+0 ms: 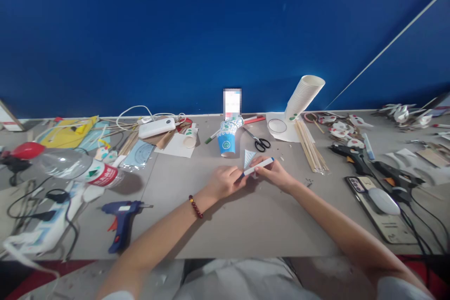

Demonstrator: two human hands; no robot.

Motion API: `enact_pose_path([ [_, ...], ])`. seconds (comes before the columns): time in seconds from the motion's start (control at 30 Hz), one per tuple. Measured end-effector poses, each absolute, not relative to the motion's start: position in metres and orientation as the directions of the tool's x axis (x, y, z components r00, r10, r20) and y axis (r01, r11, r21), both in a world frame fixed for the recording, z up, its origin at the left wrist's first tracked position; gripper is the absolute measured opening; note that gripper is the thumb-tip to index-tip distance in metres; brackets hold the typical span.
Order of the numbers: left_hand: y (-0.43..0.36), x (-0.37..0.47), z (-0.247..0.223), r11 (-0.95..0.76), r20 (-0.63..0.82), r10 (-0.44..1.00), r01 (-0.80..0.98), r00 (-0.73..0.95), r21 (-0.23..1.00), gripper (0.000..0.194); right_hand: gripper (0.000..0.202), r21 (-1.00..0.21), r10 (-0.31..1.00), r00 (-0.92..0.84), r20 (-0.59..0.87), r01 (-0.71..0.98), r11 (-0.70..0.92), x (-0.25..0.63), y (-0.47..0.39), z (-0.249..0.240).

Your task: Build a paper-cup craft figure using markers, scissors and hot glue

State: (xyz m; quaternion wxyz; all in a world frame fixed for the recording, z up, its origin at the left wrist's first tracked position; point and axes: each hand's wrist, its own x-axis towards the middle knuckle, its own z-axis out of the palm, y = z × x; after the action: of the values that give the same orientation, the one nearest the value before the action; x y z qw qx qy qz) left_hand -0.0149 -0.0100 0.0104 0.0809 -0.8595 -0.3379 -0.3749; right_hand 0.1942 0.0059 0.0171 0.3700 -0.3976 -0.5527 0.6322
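A white marker (259, 165) with blue ends lies slantwise between my two hands, above the middle of the table. My left hand (225, 183) is closed around its lower left end. On the other side, my right hand (276, 176) pinches the barrel, thumb in front. Just behind the marker, a small paper triangle with blue lines (249, 157) stands up; its lower part is hidden, and whether fingers touch it I cannot tell. A blue and white patterned paper cup (227, 143) sits beyond my hands, with black-handled scissors (262, 144) to its right.
A blue glue gun (121, 220) lies left of my left forearm, near a large plastic bottle (80, 166). Wooden sticks (311, 147) and stacked paper cups (304, 96) are at back right. Right of my arm are a phone (383, 220), a mouse (384, 200) and black glue guns (351, 157) with cables.
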Motion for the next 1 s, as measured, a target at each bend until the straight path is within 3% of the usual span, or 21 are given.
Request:
enact_pose_path([
  [0.13, -0.008, -0.012, 0.026, -0.794, 0.664, 0.545, 0.570, 0.512, 0.212, 0.015, 0.032, -0.982, 0.946, -0.315, -0.075, -0.141, -0.125, 0.187, 0.009, 0.017],
  [0.23, 0.007, -0.027, 0.042, -0.705, 0.659, 0.669, 0.576, 0.344, 0.414, 0.020, 0.030, -0.977, 0.996, -0.082, -0.040, -0.204, -0.056, 0.193, 0.020, 0.019],
  [0.33, 0.036, -0.053, 0.049, -0.476, 0.552, 0.826, 0.667, 0.115, 0.573, 0.022, 0.024, -0.996, 0.990, 0.140, 0.028, 0.084, 0.016, 0.210, 0.034, 0.022],
  [0.43, 0.063, -0.078, 0.043, -0.381, 0.520, 0.845, 0.823, 0.125, 0.422, 0.032, 0.026, -0.826, 0.953, 0.214, 0.213, 0.560, 0.059, 0.229, 0.045, 0.021],
  [0.53, 0.075, -0.091, 0.033, -0.311, 0.384, 0.900, 0.920, 0.205, 0.238, 0.030, 0.032, -0.599, 0.942, 0.164, 0.293, 0.800, 0.047, 0.241, 0.050, 0.015],
  [0.67, 0.075, -0.093, 0.027, -0.277, 0.235, 0.936, 0.960, 0.262, 0.035, 0.033, 0.032, -0.430, 0.940, 0.104, 0.324, 0.902, 0.048, 0.244, 0.054, 0.007],
  [0.8, 0.073, -0.089, 0.026, -0.274, 0.171, 0.945, 0.961, 0.278, -0.047, 0.033, 0.035, -0.286, 0.928, 0.044, 0.369, 0.956, 0.069, 0.246, 0.057, -0.001],
  [1.0, 0.057, -0.081, 0.035, -0.191, 0.119, 0.972, 0.977, 0.202, -0.099, 0.024, 0.045, -0.270, 0.936, 0.036, 0.350, 0.961, 0.064, 0.251, 0.061, -0.009],
])
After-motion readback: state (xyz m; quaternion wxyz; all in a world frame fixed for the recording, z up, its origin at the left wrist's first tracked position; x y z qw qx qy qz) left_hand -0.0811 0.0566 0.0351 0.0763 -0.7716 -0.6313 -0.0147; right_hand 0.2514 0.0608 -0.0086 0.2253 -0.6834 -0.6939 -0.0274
